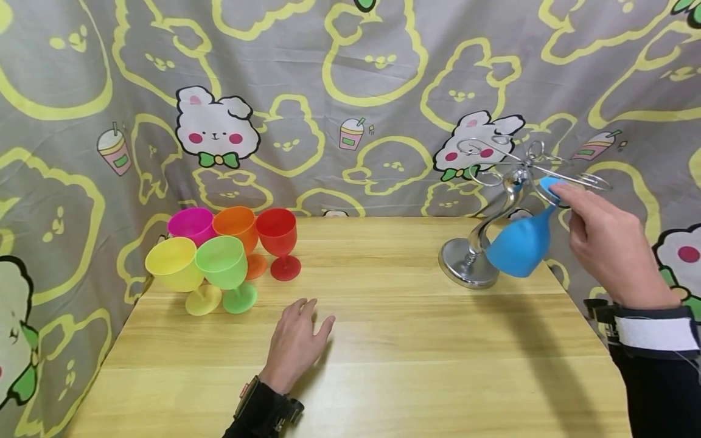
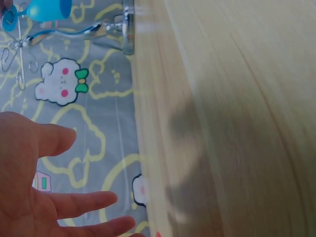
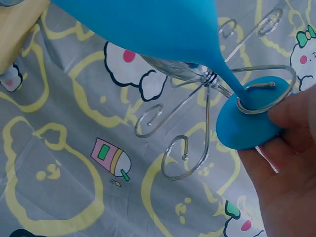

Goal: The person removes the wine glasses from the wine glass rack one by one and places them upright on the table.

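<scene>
My right hand (image 1: 610, 243) pinches the round foot of a blue goblet (image 1: 521, 243) by its edge. The goblet hangs tilted, bowl downward, beside the curved silver stem of a metal glass rack (image 1: 472, 267). In the right wrist view, one curled wire loop (image 3: 261, 109) of the rack passes around the goblet's stem, against the blue foot (image 3: 247, 131). My left hand (image 1: 296, 344) is over the wooden table with loosely spread fingers, holding nothing. Nearest to it are a green goblet (image 1: 221, 263) and a red goblet (image 1: 277, 232).
Upright at the table's back left stand a yellow goblet (image 1: 174, 264), a magenta goblet (image 1: 190, 225) and an orange goblet (image 1: 237, 226), grouped with the green and red ones. A patterned grey curtain (image 1: 306, 55) surrounds the wooden table (image 1: 383, 304). Other wire arms spread from the rack's top.
</scene>
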Tool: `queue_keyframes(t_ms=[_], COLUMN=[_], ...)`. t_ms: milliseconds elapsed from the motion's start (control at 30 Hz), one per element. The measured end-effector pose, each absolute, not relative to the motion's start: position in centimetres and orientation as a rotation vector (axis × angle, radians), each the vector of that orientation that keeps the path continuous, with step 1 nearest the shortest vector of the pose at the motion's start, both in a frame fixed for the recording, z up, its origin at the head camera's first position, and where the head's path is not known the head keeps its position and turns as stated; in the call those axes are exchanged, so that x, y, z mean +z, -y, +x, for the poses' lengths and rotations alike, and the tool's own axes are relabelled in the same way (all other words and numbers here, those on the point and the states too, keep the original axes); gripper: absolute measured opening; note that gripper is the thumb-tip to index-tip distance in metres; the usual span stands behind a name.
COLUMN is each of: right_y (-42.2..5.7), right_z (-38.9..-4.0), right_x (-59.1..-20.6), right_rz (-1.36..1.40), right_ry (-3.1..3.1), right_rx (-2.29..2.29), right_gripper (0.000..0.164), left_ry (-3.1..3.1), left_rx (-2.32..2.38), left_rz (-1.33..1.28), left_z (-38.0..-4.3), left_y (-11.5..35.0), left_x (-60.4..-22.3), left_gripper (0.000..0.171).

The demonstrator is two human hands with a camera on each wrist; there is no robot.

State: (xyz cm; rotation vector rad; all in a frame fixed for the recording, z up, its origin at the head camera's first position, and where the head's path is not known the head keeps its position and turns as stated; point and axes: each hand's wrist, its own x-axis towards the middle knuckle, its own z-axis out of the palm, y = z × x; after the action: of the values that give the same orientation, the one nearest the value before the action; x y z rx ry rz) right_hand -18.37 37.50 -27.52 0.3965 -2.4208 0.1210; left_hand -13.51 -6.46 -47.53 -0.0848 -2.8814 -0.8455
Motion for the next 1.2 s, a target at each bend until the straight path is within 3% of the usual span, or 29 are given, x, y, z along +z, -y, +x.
queue_keyframes(t_ms=[533, 1200], right_y=[-35.2, -36.5], right_z=[-17.6, -21.5], right_x=[-27.9, -25.0], right_rz=[0.413, 0.322], right_ry=[2.253, 2.372], right_rx=[0.14, 0.124], right_gripper=[0.044, 0.043], left_ry=[2.902, 2.909], left_rx=[-0.859, -0.889], left_rz=[-0.079, -0.07], left_z=[-13.5, -13.0], left_y=[6.6, 6.5], left_x=[-47.8, -48.1], left_gripper=[0.062, 0.061])
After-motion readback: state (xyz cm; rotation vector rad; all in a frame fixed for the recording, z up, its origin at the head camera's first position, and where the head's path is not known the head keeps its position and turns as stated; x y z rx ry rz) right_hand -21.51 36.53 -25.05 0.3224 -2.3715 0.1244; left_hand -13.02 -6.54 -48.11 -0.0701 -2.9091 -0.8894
